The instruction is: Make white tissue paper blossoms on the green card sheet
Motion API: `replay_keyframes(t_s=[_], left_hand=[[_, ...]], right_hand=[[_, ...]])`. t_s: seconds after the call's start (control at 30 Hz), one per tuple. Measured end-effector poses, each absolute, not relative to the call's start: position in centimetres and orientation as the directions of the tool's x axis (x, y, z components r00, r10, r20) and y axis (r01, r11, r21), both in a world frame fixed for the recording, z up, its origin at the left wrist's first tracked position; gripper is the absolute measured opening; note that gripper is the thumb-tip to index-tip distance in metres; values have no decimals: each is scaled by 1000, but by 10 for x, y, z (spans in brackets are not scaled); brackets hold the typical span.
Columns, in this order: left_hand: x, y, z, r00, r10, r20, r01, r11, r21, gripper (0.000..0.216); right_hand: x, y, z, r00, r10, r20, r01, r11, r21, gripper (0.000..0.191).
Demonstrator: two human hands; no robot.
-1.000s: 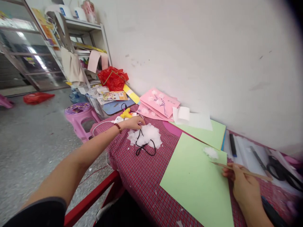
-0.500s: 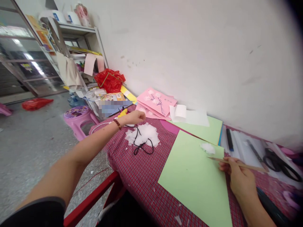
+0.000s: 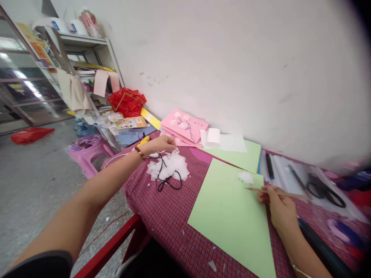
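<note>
My left hand (image 3: 159, 144) hovers with curled fingers over a pile of white fluffy scraps (image 3: 171, 165) on the red checked tablecloth (image 3: 174, 216). What its fingers hold, if anything, is hidden. A yellow glue gun (image 3: 143, 139) lies just behind that hand. My right hand (image 3: 278, 206) grips a thin wooden stick (image 3: 282, 193). The stick's tip points left, just below a small white fluff tuft (image 3: 245, 177) on a light green paper sheet (image 3: 228, 220).
A black cord (image 3: 168, 182) loops across the scrap pile. Pink cards (image 3: 184, 124), white paper (image 3: 223, 141) and a second green sheet (image 3: 246, 155) lie along the wall. A black marker (image 3: 269, 166) and scissors (image 3: 324, 189) sit at the right. A pink stool (image 3: 85, 144) stands left of the table.
My left hand has lifted off the spot by the glue gun and drifted slightly right above the scrap pile. My right hand keeps the stick by the tuft.
</note>
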State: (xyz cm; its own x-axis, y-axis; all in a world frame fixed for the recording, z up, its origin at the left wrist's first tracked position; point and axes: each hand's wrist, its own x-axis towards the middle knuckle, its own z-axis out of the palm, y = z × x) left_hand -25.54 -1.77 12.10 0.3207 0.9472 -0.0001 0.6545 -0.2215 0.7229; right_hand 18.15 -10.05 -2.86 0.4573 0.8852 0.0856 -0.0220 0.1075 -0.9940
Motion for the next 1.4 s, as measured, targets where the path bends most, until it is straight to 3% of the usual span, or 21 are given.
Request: replay_keyframes(t_s=[0.1,0.2,0.27,0.37,0.43,0.6,0.7,0.8,0.97,1.1,1.27,1.4], left_hand=[[-223,-27,131,445,895,-18,471,-217,855,15],[-191,-27,125,541,840,-30,371,-206,905,15],[-177,-22,116,564,822,-78,452,-228,863,12],[-165,-14,101,506,855,-116,653,-292,699,13],[-163,-13,97,468,879,-85,663,-286,692,14],[-149,-18,104,482,866,-133,451,-115,885,15],[-130,-23,103,536,825,-178,208,76,975,12],[-105,-29,94,579,786,-219,-28,287,957,11],[-63,-45,75,656,705,-269,-193,501,843,11],[-44,-56,59,670,679,-301,-243,584,775,11],[-47,-58,46,710,652,-266,-271,601,752,13],[-55,-56,43,660,728,-187,-307,488,817,29]], right_hand=[[179,-102,-26,446,889,101,-6,116,-993,48],[178,-102,-24,443,889,118,15,124,-992,50],[177,-102,-23,438,891,122,23,124,-992,48],[175,-102,-21,421,899,122,15,127,-992,45],[175,-102,-20,407,905,123,0,134,-991,43],[173,-99,-18,395,910,123,-57,158,-986,41],[168,-99,-11,392,911,127,-105,181,-978,40],[157,-104,4,334,933,133,-151,193,-970,40],[129,-119,28,126,985,117,-173,138,-975,35],[117,-126,34,-28,995,94,-252,84,-964,32],[115,-125,28,27,999,19,-213,25,-977,34],[116,-123,24,59,998,-9,-168,1,-986,34]])
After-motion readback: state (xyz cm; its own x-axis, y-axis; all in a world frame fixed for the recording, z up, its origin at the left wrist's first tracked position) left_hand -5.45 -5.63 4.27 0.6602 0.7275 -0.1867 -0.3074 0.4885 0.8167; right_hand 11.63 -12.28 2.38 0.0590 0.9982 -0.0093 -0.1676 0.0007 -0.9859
